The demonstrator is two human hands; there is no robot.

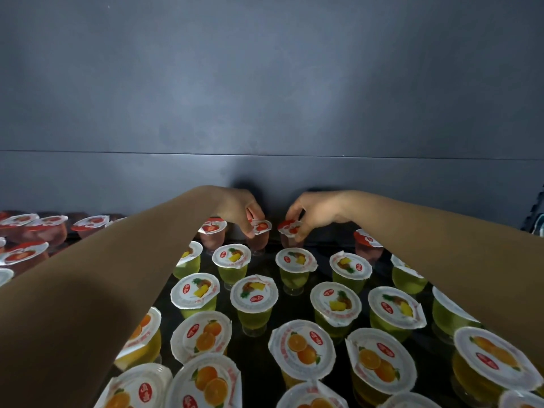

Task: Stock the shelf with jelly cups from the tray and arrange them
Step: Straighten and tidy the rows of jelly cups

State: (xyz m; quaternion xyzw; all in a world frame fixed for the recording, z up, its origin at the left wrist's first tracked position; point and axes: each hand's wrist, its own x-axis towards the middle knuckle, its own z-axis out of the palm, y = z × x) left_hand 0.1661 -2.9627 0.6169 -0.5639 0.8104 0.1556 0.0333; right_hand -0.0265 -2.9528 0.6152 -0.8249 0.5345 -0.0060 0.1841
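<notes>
Both my arms reach to the back of a dark shelf (265, 357). My left hand (235, 210) pinches the lid rim of a red strawberry jelly cup (260, 228) standing in the back row. My right hand (315, 213) grips another red strawberry jelly cup (290, 229) right beside it. In front stand rows of green pineapple jelly cups (253, 295), and nearest me several orange jelly cups (303, 346). More red cups (213, 228) sit left and right along the back row. The tray is out of view.
A grey back wall (265, 113) rises just behind the back row. More red strawberry cups (47, 225) crowd the far left, partly hidden by my left forearm. A dark object (537, 222) shows at the right edge.
</notes>
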